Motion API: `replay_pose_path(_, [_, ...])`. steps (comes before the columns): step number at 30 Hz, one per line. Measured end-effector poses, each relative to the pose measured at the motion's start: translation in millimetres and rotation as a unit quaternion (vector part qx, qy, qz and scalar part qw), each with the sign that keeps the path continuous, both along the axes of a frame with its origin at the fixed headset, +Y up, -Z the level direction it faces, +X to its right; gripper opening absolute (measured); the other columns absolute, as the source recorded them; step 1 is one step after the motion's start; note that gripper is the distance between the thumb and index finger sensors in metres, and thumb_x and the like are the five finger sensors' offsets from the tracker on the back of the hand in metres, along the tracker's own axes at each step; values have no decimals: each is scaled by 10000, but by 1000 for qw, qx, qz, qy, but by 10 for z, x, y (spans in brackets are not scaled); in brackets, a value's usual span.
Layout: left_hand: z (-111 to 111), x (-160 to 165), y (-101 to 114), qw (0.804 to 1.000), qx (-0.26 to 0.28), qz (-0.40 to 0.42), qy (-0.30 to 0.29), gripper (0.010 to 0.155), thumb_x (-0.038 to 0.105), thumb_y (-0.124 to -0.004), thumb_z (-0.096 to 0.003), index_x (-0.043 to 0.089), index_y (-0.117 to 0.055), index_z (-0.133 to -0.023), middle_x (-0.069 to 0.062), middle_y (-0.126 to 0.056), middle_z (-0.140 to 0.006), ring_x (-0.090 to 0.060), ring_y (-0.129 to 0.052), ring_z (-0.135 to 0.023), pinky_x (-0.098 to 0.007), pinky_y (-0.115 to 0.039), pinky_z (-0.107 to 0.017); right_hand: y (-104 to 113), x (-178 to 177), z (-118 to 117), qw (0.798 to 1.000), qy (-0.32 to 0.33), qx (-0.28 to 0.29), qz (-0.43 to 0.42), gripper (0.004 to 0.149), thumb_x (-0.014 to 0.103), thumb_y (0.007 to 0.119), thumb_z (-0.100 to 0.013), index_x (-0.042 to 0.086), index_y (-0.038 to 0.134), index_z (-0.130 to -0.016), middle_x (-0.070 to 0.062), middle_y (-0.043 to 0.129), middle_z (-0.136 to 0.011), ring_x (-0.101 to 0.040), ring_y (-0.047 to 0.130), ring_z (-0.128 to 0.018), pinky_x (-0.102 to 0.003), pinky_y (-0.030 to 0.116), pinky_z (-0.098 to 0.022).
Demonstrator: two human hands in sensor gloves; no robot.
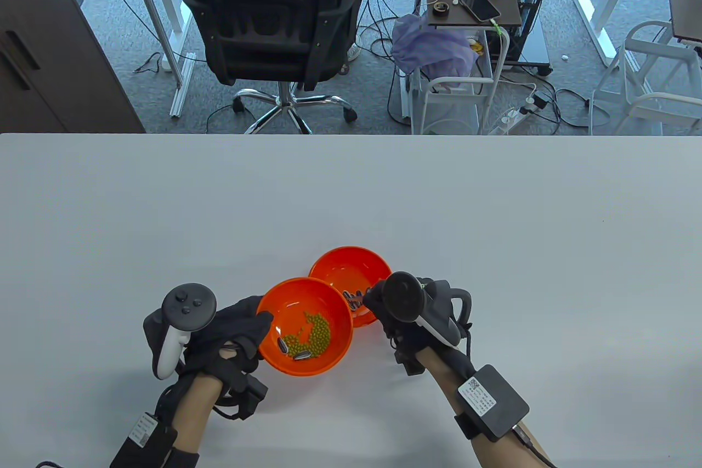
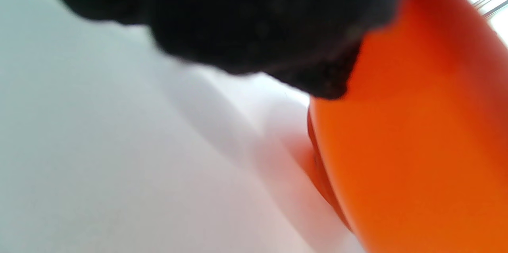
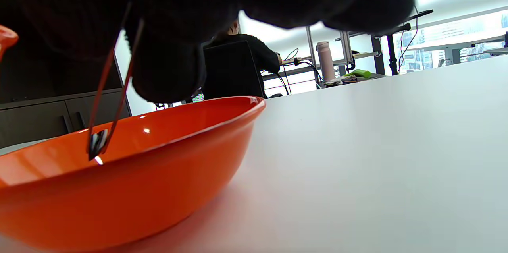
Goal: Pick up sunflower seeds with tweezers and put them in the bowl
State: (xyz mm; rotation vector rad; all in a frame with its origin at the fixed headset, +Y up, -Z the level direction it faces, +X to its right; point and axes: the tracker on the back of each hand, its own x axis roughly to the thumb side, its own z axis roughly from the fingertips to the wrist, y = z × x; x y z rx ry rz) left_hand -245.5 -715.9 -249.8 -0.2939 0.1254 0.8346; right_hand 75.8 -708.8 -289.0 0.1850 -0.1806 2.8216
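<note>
From above, two glossy orange plastic bowls touch near the counter's (image 1: pixel 351 188) front edge; the left hand (image 1: pixel 241 325) grips the nearer bowl (image 1: pixel 305 325), which holds green beans (image 1: pixel 313 337) and striped sunflower seeds (image 1: pixel 289 350). Left wrist view: blurred fingers (image 2: pixel 254 18) press its smooth wall. Right wrist view: the right hand (image 3: pixel 190 18) pinches thin metal tweezers (image 3: pixel 109 98), tips clamped on a seed (image 3: pixel 96 141) over the farther bowl (image 3: pixel 131 189).

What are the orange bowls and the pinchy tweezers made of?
The near bowl and the far bowl look like glossy plastic: one even bright orange, smooth, with small light glints. The tweezers, held in the right hand, are probably metal: two thin, stiff, dark arms pinching a seed.
</note>
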Motion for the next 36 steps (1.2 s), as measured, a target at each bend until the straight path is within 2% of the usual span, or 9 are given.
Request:
replay_pose_path(12, [4,-12,7,1000,4,1,2,481,392,-828,-453,170,-864,-879,-42,-1041,-301,-106,-1004,-9,-353,-934,-160,-26,-31,1,1000,7,-11,15,364,486,910,-285,253,1112,-478,158,951,-250,-111,926,-142,-357,884,-344])
replay_pose_path(17, [5,-17,6,1000,3,0,4,481,392,-828,-453,171,-864,-879,-42,-1041,-301,-106,-1004,-8,-352,-936,-158,-1,-5,-8,1000,-5,-20,16,395,526,887,-289,276,1100,-507,174,953,-263,-106,933,-145,-356,885,-341])
replay_pose_path(22, [7,-17,7,1000,4,-1,4,480,391,-828,-453,172,-864,-879,-42,-1041,-301,-105,-1005,-8,-353,-935,-158,138,78,6,999,-30,8,-23,396,528,883,-292,279,1096,-514,175,953,-267,-105,934,-148,-354,886,-343])
replay_pose_path(26, [9,-13,5,1000,5,-1,3,482,391,-828,-453,168,-864,-880,-42,-1041,-301,-106,-1005,-8,-353,-935,-159,352,130,77,994,-41,50,-83,397,528,882,-294,278,1094,-518,175,951,-269,-104,934,-153,-353,884,-347])
replay_pose_path(31, [8,3,-3,1000,5,-4,1,482,391,-827,-453,168,-862,-879,-42,-1042,-300,-106,-1005,-7,-353,-935,-158,501,7,185,992,4,41,-120,402,531,878,-298,281,1089,-531,174,951,-281,-105,936,-170,-358,877,-363])
replay_pose_path(36, [8,19,-8,1000,6,-3,-1,483,389,-828,-452,160,-864,-875,-42,-1043,-299,-108,-1007,-5,-353,-936,-157,503,-270,324,993,63,42,-87,405,535,875,-298,284,1088,-534,175,951,-282,-105,938,-172,-356,880,-363])
